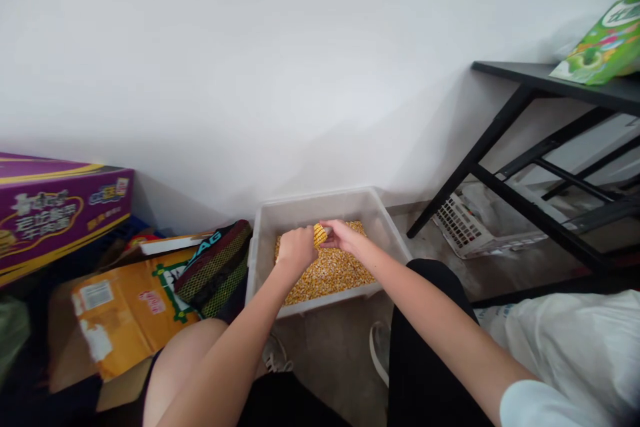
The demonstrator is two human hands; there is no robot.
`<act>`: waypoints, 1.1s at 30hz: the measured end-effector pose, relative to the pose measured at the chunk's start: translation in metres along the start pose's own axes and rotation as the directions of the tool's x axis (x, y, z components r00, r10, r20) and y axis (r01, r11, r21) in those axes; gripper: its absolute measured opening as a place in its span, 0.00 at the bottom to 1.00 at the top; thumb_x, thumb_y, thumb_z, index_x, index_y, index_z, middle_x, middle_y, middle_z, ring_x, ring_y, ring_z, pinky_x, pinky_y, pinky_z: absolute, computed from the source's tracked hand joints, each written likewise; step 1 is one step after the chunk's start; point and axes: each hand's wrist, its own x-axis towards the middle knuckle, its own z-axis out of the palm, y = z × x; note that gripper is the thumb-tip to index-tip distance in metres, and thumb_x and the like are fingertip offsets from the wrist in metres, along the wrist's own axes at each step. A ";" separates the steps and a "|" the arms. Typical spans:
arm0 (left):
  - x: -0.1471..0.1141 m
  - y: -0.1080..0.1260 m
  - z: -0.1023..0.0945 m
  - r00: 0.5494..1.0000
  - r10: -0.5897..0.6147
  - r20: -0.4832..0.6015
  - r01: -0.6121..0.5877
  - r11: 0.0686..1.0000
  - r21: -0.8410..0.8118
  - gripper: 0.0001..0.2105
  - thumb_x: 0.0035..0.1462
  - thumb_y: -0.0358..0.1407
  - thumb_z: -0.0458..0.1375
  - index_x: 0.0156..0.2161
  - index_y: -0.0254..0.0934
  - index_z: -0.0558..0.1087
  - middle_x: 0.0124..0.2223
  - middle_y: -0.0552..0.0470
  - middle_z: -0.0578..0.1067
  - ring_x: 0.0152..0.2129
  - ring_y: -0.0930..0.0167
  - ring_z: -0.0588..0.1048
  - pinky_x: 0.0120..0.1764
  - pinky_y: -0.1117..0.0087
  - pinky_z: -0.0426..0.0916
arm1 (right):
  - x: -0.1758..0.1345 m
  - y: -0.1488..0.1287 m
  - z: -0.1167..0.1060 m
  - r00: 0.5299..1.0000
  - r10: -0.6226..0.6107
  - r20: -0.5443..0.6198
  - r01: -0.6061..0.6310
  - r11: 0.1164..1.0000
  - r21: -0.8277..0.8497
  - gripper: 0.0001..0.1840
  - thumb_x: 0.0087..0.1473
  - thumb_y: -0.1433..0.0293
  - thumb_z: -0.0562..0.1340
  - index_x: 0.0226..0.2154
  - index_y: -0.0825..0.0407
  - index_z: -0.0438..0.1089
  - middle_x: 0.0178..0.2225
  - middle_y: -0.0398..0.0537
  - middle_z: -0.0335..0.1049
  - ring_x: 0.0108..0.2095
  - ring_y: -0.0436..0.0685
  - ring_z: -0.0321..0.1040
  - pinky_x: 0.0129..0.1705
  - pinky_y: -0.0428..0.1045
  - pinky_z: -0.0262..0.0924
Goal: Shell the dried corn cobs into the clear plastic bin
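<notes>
A yellow corn cob is held level between my two hands, above a white plastic bin. Loose corn kernels cover the bin's floor. My left hand is closed round the cob's left end, its knuckles facing up. On the other end, the fingers and thumb of my right hand grip the cob. Part of the cob is hidden behind the left fist.
A purple carton and an opened yellow-printed cardboard box lie on the left, beside a mesh bag. To the right stands a black-framed table with a green package; under it is a white basket. A white sack lies lower right.
</notes>
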 end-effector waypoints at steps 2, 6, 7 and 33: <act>0.004 -0.004 -0.002 1.000 -0.016 0.025 0.016 1.000 -0.017 0.15 0.48 0.38 0.58 0.42 0.36 0.71 0.37 0.41 0.76 0.36 0.60 0.76 0.37 0.64 0.69 | -0.002 -0.003 -0.001 0.999 0.015 0.033 -0.016 1.000 0.008 0.04 0.52 0.74 0.56 0.30 0.55 0.65 0.21 0.45 0.68 0.22 0.51 0.67 0.30 0.50 0.70; 0.010 -0.008 -0.002 0.999 -0.011 0.049 0.013 1.000 -0.028 0.16 0.47 0.41 0.58 0.43 0.38 0.71 0.38 0.42 0.77 0.36 0.60 0.76 0.38 0.64 0.69 | -0.007 -0.006 -0.001 0.995 0.082 0.051 -0.084 0.996 0.037 0.06 0.52 0.72 0.53 0.31 0.55 0.65 0.22 0.48 0.69 0.23 0.53 0.69 0.30 0.52 0.69; 0.010 -0.006 -0.001 0.999 -0.012 0.044 0.013 1.000 -0.022 0.16 0.48 0.41 0.58 0.42 0.37 0.71 0.38 0.42 0.77 0.36 0.60 0.76 0.37 0.64 0.69 | -0.007 -0.006 -0.001 0.993 0.107 0.043 -0.109 0.993 0.049 0.08 0.53 0.70 0.52 0.31 0.55 0.65 0.22 0.49 0.69 0.23 0.54 0.69 0.29 0.52 0.69; 0.006 0.011 0.007 0.997 0.029 -0.068 -0.028 0.999 0.022 0.14 0.50 0.35 0.54 0.43 0.34 0.68 0.33 0.41 0.76 0.32 0.57 0.76 0.33 0.61 0.69 | -0.007 -0.013 -0.007 1.000 -0.021 -0.010 0.021 0.998 -0.056 0.10 0.56 0.63 0.55 0.33 0.53 0.65 0.24 0.44 0.68 0.22 0.52 0.68 0.30 0.57 0.70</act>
